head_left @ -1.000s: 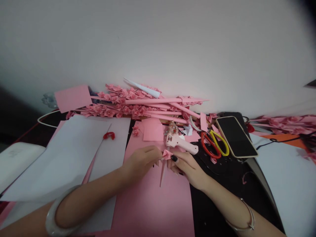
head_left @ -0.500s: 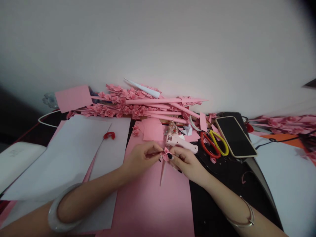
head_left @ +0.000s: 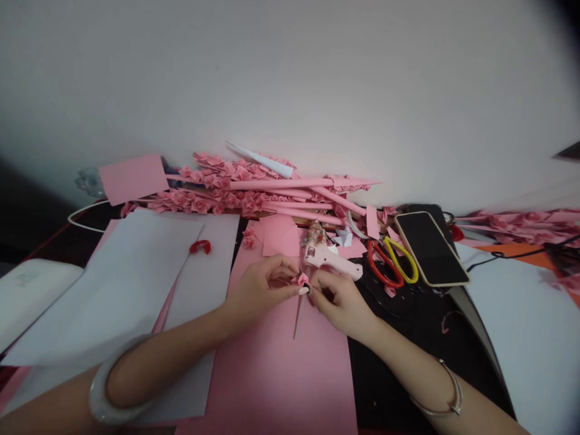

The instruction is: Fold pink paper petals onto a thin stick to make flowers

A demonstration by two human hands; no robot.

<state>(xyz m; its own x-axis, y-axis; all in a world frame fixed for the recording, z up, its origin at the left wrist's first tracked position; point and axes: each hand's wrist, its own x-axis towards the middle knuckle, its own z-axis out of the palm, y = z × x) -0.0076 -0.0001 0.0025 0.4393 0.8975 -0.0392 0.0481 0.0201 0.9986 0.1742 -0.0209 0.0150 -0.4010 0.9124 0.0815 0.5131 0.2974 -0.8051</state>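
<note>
A small folded pink paper flower [head_left: 302,279] is pinched between the fingertips of my left hand [head_left: 265,287] and my right hand [head_left: 342,302], over a large pink sheet [head_left: 285,374]. Both hands are closed, and their fingers cover part of the flower. Just behind them lies a pale pink glue gun [head_left: 333,260]. Below the fingertips a thin pointed pink strip [head_left: 298,317] slants toward me. A finished paper rose [head_left: 249,237] rests near the sheet's far left corner, beside a square of pink paper [head_left: 280,235].
Pink paper flower stems [head_left: 254,193] are piled along the wall. To the right lie scissors [head_left: 385,266] with red and yellow handles and a phone [head_left: 432,248]. White sheets [head_left: 109,284] and a red curved piece [head_left: 200,246] are on the left.
The flower has turned in my fingers and looks more closed. My left thumb has come forward over its lower edge, and my right fingers have shifted slightly.
</note>
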